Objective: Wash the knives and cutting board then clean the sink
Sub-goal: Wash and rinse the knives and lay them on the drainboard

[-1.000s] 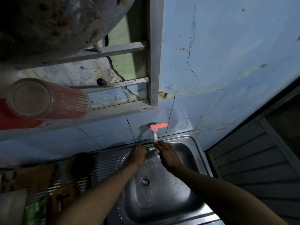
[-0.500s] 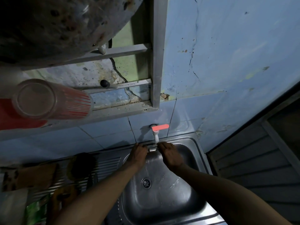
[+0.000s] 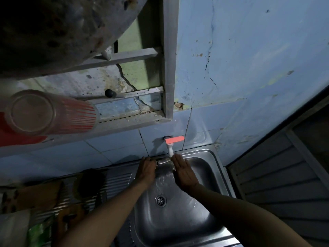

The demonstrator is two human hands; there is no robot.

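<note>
Both hands meet at the back edge of the steel sink (image 3: 215, 207), just under the tap (image 3: 170, 150) in the centre of the frame. The left hand (image 3: 146, 171) is curled closed around what looks like the handle of a knife (image 3: 163, 160), whose short metal blade pokes out to the right beneath the white spout; the light is dim, so the handle itself is hidden inside the fist. The right hand (image 3: 185, 173) is open and flat, fingers together and pointing up toward the wall, its edge touching or just beside the blade tip under the spout. A stream of water (image 3: 162, 177) runs down the back wall of the basin between the two hands toward the round drain (image 3: 160, 200) in the middle of the bowl. The tap has an orange-red lever lying sideways against the blue tiled wall (image 3: 249, 59). To the left of the basin, the ribbed draining board (image 3: 117, 182) carries dark, blurred things in the lower left of the frame that I cannot tell apart, so the cutting board cannot be picked out. In the upper left, a clear glass with red stripes (image 3: 51, 113) lies on a grey metal rack (image 3: 167, 68), and a large battered pot bottom (image 3: 62, 29) fills the corner above it.
</note>
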